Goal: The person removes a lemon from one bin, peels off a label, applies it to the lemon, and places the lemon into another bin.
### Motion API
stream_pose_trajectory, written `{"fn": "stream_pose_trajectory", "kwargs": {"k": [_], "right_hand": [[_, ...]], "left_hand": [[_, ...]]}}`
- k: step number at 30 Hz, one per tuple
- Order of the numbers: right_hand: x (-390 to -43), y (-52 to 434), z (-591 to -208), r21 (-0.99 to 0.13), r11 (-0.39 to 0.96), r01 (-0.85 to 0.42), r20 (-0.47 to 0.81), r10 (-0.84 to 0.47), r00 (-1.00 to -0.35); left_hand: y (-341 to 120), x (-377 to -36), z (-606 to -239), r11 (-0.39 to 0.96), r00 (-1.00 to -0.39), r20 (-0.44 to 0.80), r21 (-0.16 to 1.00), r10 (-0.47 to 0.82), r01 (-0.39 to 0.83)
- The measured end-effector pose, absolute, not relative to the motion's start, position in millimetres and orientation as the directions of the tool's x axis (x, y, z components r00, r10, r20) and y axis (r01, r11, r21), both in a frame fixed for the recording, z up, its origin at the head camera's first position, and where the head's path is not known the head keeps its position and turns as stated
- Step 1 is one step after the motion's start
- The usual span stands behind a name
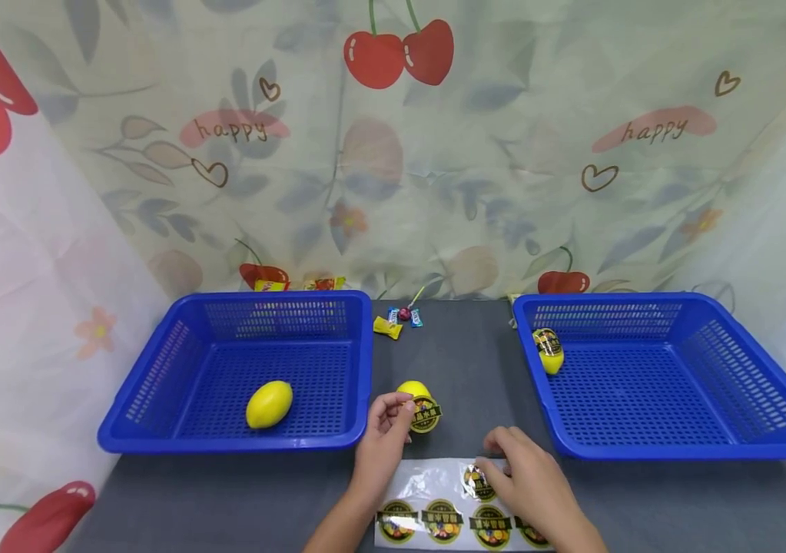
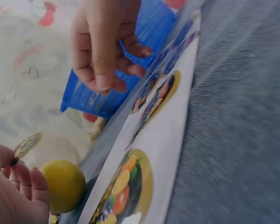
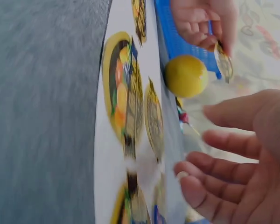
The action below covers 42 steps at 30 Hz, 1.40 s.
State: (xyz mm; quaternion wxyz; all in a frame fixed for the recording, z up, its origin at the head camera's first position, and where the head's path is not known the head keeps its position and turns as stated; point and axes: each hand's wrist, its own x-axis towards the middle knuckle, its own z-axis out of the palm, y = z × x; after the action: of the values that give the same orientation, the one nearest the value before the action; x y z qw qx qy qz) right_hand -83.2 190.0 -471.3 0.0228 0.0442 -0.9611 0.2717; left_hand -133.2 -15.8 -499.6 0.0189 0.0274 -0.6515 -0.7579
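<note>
My left hand (image 1: 382, 436) pinches a round black-and-gold fruit sticker (image 1: 426, 415) between thumb and fingers. Just behind that sticker a yellow lemon (image 1: 412, 388) rests on the table, partly hidden; the right wrist view shows the lemon (image 3: 185, 76) beside the left hand, with the sticker (image 3: 223, 62) apart from it. My right hand (image 1: 529, 470) hovers above the right part of a white sticker sheet (image 1: 427, 482), its fingers loosely bent with nothing between them. Several stickers (image 1: 442, 521) remain on the sheet, one partly covered by the right hand.
A blue basket (image 1: 227, 444) at left contains a lemon (image 1: 270, 405). The blue basket (image 1: 697, 449) at right holds a lemon with a sticker (image 1: 548, 352) against its left wall. Small wrapped candies (image 1: 388, 328) lie at the back, before a printed curtain (image 1: 434, 153).
</note>
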Motion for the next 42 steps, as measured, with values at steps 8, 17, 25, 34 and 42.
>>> {"fn": "stream_pose_trajectory", "kwargs": {"k": [8,17,25,34,42], "right_hand": [[-109.2,167.9,-473.0,-0.689,0.718,-0.095,0.112,-0.024,-0.993],[-137.9,152.9,-476.1,-0.832,0.550,-0.073,0.057,-0.046,-0.997],[-152.3,140.4,-482.2,-0.909,0.416,-0.030,-0.013,-0.100,-0.995],[-155.8,131.6,-496.1,-0.924,0.374,-0.083,0.021,-0.165,-0.986],[-156.4,131.7,-494.7,-0.926,0.371,-0.065,0.005,-0.160,-0.987]], "left_hand": [[-11.1,-148.5,-507.7,-0.204,-0.993,0.044,0.977,-0.109,0.066],[-10.0,-151.7,-514.4,-0.231,-0.983,0.096,0.964,-0.156,0.131],[-7.5,-153.9,-514.1,-0.202,-0.971,0.120,0.966,-0.207,0.163],[-9.3,-159.3,-519.5,-0.221,-0.972,0.104,0.964,-0.211,0.151],[-10.6,-158.2,-519.2,-0.197,-0.969,0.101,0.969,-0.226,0.147]]}}
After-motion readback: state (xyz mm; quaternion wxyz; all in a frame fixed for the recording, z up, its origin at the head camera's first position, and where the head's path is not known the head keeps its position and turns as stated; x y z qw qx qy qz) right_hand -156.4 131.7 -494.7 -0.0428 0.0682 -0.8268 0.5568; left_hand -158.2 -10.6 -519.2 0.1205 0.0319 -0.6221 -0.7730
